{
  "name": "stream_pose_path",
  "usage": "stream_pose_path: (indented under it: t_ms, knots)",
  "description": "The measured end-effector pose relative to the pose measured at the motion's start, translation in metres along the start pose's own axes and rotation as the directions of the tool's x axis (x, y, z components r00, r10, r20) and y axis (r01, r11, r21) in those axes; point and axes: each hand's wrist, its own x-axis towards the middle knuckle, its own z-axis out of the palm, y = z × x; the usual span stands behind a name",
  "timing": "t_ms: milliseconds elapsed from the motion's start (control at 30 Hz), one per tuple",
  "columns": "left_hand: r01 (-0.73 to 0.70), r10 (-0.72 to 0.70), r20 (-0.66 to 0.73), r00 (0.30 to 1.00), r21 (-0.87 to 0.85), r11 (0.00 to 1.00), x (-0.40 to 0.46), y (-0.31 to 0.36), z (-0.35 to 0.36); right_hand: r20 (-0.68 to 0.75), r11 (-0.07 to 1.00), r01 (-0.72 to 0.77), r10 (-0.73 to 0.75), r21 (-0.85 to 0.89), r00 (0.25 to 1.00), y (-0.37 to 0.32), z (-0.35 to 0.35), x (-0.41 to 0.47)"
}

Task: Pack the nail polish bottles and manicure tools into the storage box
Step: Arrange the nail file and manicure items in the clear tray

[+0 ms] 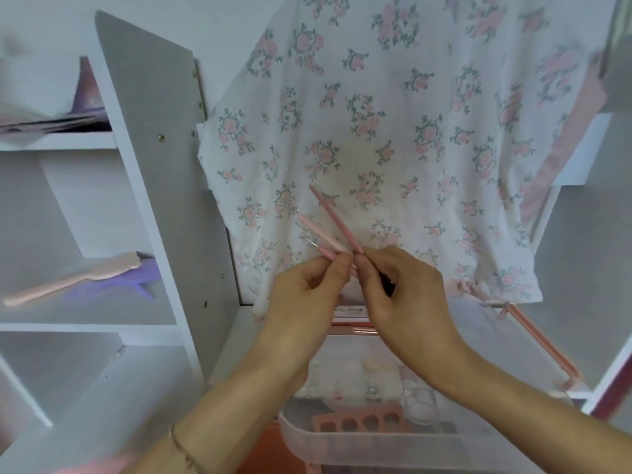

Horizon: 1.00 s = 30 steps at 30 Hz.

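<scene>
- While both hands meet above the box (376, 443), the left hand (304, 302) pinches 2 pale pink tools (325, 239) between thumb and curled fingers (337, 265), their tips pointing up and to the left.
- One of these tools ends in a thin metal tip; what kind of tool it is, I cannot tell.
- The right hand (400, 292) pinches a darker pink tool (337, 218) at its lower end, fingers curled round it; the tool slants up and left and crosses over the pale ones.
- The box is translucent, with a pink frame, and lies open just below the wrists.
- Inside it sit a pink toe separator (359, 420) near the front wall, a clear jar (420, 401) beside that, and a rose-gold tool (362, 331) at the back edge.
- A floral cloth (393, 114) hangs behind the hands.
- On the white shelf (85, 316) at left lies a pink brush (68, 280) on a purple thing.
- A thin bracelet (184, 451) circles the left wrist.
</scene>
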Motion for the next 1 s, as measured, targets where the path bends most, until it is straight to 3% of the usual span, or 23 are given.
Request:
stream_pose_path:
  t_ms: [100,200,300,400,667,833,1000]
  knots:
    - [-0.030,0.023,-0.067,0.998,-0.111,0.993,-0.009,0.005,-0.003,-0.021,0.998,-0.002,0.003,0.065,1.000,-0.012,0.000,-0.003]
    - [0.022,-0.032,-0.029,0.999,-0.294,0.956,-0.014,0.011,-0.017,-0.043,0.970,-0.102,0.115,0.219,0.992,-0.019,-0.004,-0.005]
    - [0.049,-0.066,-0.023,0.998,-0.461,0.886,-0.020,0.020,-0.033,-0.007,0.961,-0.155,0.161,0.227,0.987,-0.027,-0.002,-0.017]
    - [0.043,-0.066,-0.030,0.997,-0.488,0.872,-0.036,0.019,-0.043,0.050,0.950,-0.212,0.206,0.229,0.977,-0.037,0.007,-0.034]
    - [0.118,-0.175,-0.094,0.980,-0.432,0.894,-0.075,0.015,-0.070,0.143,0.975,-0.114,0.087,0.192,0.986,-0.067,0.024,-0.071]
    - [0.027,-0.162,-0.254,0.953,-0.463,0.886,-0.092,0.012,-0.085,0.174,0.930,-0.164,0.111,0.328,0.978,-0.074,0.028,-0.087]
    - [0.004,-0.227,-0.331,0.916,-0.559,0.829,-0.106,-0.003,-0.095,0.325,0.995,0.010,-0.043,0.103,0.945,-0.079,0.029,-0.110]
